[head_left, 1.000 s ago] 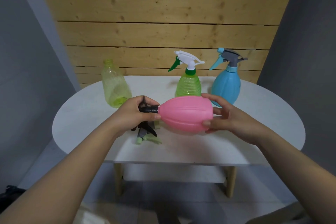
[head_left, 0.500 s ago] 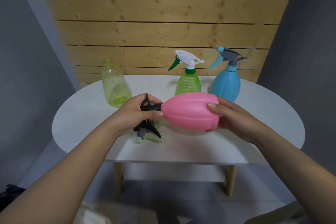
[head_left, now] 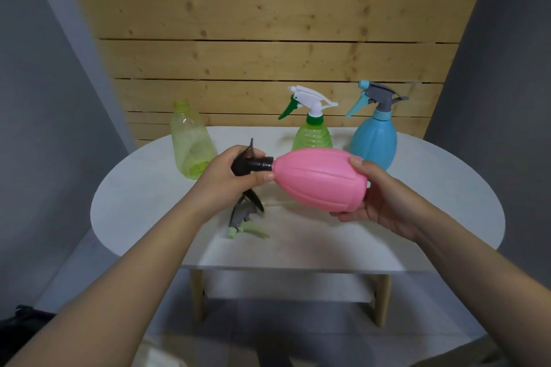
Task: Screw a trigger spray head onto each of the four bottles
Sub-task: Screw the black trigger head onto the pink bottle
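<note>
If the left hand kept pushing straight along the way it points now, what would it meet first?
The left hand points right along the black spray head it grips, so it would likely press straight into the pink bottle neck; depth looks aligned.

Pink ribbed bottle (head_left: 320,180), black spray head (head_left: 253,164); blue bottle (head_left: 374,143); white table (head_left: 149,202).

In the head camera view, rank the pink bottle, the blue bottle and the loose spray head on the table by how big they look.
1. pink bottle, though it is nearest the camera
2. blue bottle
3. loose spray head, clearly smallest
</note>
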{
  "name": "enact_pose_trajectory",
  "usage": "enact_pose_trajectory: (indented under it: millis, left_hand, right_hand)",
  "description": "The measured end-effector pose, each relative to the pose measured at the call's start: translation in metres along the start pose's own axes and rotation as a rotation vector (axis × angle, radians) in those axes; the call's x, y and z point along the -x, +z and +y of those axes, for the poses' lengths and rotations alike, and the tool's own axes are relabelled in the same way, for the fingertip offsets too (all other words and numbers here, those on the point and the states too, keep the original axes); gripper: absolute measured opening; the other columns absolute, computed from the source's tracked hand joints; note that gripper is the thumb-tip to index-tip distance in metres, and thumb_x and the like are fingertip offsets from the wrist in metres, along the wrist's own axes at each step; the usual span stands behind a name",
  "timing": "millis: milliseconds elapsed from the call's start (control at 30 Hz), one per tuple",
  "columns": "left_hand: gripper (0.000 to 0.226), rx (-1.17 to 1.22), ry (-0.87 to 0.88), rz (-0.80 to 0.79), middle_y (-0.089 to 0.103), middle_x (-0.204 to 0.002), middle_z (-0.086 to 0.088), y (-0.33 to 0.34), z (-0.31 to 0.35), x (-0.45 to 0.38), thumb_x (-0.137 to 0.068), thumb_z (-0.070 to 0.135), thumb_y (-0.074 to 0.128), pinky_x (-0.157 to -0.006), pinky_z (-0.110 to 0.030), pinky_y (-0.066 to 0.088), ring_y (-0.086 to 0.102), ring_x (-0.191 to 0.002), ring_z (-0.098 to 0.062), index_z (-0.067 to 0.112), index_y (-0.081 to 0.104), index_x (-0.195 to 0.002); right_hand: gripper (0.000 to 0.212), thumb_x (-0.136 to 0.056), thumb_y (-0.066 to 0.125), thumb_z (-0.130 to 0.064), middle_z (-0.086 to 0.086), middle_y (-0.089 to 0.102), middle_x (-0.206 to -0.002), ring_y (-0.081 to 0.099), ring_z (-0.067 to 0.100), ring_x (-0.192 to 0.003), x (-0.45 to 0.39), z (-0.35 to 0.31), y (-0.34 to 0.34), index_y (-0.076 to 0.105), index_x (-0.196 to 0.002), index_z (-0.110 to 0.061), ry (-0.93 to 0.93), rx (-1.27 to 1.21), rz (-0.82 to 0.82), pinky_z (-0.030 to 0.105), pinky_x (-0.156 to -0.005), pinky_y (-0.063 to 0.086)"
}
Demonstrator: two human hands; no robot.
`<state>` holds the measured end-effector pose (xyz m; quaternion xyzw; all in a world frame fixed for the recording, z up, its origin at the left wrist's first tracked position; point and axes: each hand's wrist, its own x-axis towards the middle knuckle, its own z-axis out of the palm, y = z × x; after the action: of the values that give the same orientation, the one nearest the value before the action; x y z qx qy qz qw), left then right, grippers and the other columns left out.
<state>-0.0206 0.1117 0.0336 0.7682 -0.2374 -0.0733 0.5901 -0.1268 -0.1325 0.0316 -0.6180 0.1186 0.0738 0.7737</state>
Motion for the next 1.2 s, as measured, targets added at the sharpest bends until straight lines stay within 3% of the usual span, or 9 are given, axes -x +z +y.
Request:
enact_pose_trajectory:
  millis: [100, 233, 367, 533, 700, 800, 900, 1000, 1200]
  left_hand:
    - [0.024, 0.091, -0.055, 0.168, 0.066, -0.091, 0.003, -0.001, 0.004, -0.004, -0.074, 0.025, 0.075, -0.075, -0.026, 0.050, 0.063, -0.083, -0.010, 0.025, 0.061, -0.094]
    - [0.031, 0.529, -0.179, 0.043, 0.072, -0.090, 0.001, 0.002, 0.011, -0.003, -0.074, 0.029, 0.069, -0.073, -0.024, 0.056, 0.070, -0.082, -0.013, 0.016, 0.062, -0.101]
    - [0.059, 0.523, -0.215, -0.055, 0.066, -0.109, -0.007, 0.016, 0.013, -0.002, -0.071, 0.038, 0.068, -0.084, -0.032, 0.055, 0.066, -0.100, -0.019, 0.010, 0.057, -0.121]
    - [0.069, 0.586, -0.223, 0.010, 0.062, -0.122, -0.005, 0.017, 0.017, -0.005, -0.067, 0.038, 0.070, -0.093, -0.035, 0.051, 0.059, -0.114, -0.020, 0.008, 0.053, -0.126]
    - [0.095, 0.447, -0.257, 0.038, 0.057, -0.123, -0.003, 0.023, 0.016, -0.008, -0.051, 0.041, 0.082, -0.090, -0.044, 0.053, 0.059, -0.108, -0.025, 0.026, 0.039, -0.133]
    - [0.093, 0.323, -0.246, 0.133, 0.052, -0.125, 0.001, 0.021, 0.011, -0.019, -0.055, 0.033, 0.086, -0.091, -0.047, 0.051, 0.054, -0.110, -0.025, 0.034, 0.035, -0.133]
    - [0.090, 0.179, -0.162, 0.221, 0.047, -0.124, 0.005, 0.019, 0.004, -0.033, -0.058, 0.029, 0.085, -0.078, -0.036, 0.052, 0.051, -0.107, -0.020, 0.034, 0.033, -0.132]
    - [0.090, 0.106, -0.129, 0.289, 0.044, -0.118, 0.008, 0.020, -0.006, -0.047, -0.061, 0.026, 0.084, -0.066, -0.026, 0.044, 0.048, -0.102, -0.018, 0.030, 0.030, -0.133]
    - [0.092, 0.001, -0.124, 0.346, 0.039, -0.121, 0.005, 0.023, -0.034, -0.065, -0.061, 0.018, 0.083, -0.078, -0.034, 0.042, 0.044, -0.104, -0.020, 0.026, 0.028, -0.135]
  right_hand:
    - [0.067, -0.072, 0.058, -0.049, 0.019, 0.072, -0.090, 0.070, 0.037, -0.077, -0.001, 0.002, 0.007, 0.043, -0.132, -0.023, -0.048, -0.148, 0.016, 0.036, -0.064, 0.061]
    - [0.065, -0.077, 0.056, -0.048, 0.020, 0.069, -0.103, 0.068, 0.039, -0.088, -0.004, 0.011, 0.024, 0.041, -0.135, -0.024, -0.080, -0.397, -0.080, 0.037, -0.067, 0.060]
    - [0.064, -0.077, 0.060, -0.045, 0.024, 0.055, -0.128, 0.062, 0.044, -0.106, -0.011, 0.019, 0.042, 0.043, -0.136, -0.026, -0.078, -0.543, -0.158, 0.042, -0.076, 0.058]
    - [0.056, -0.082, 0.059, -0.036, 0.022, 0.052, -0.132, 0.053, 0.040, -0.121, -0.017, 0.023, 0.058, 0.043, -0.133, -0.020, -0.030, -0.626, -0.248, 0.047, -0.093, 0.051]
    - [0.054, -0.088, 0.052, -0.027, 0.017, 0.054, -0.133, 0.061, 0.030, -0.114, -0.024, 0.030, 0.074, 0.035, -0.138, -0.020, -0.073, -0.385, -0.265, 0.039, -0.094, 0.051]
    - [0.054, -0.091, 0.053, -0.020, 0.018, 0.062, -0.123, 0.068, 0.026, -0.101, -0.030, 0.026, 0.076, 0.033, -0.142, -0.016, -0.109, -0.193, -0.123, 0.034, -0.082, 0.057]
    - [0.059, -0.089, 0.058, -0.007, 0.017, 0.067, -0.111, 0.070, 0.026, -0.093, -0.035, 0.022, 0.074, 0.034, -0.142, -0.015, -0.145, -0.010, 0.069, 0.032, -0.071, 0.060]
    - [0.053, -0.088, 0.057, -0.003, 0.013, 0.066, -0.103, 0.070, 0.022, -0.087, -0.036, 0.019, 0.071, 0.039, -0.137, -0.013, -0.182, 0.110, 0.161, 0.029, -0.066, 0.060]
    - [0.041, -0.087, 0.056, -0.004, 0.013, 0.067, -0.095, 0.069, 0.016, -0.075, -0.042, 0.016, 0.068, 0.046, -0.126, -0.011, -0.155, 0.195, 0.196, 0.026, -0.061, 0.058]
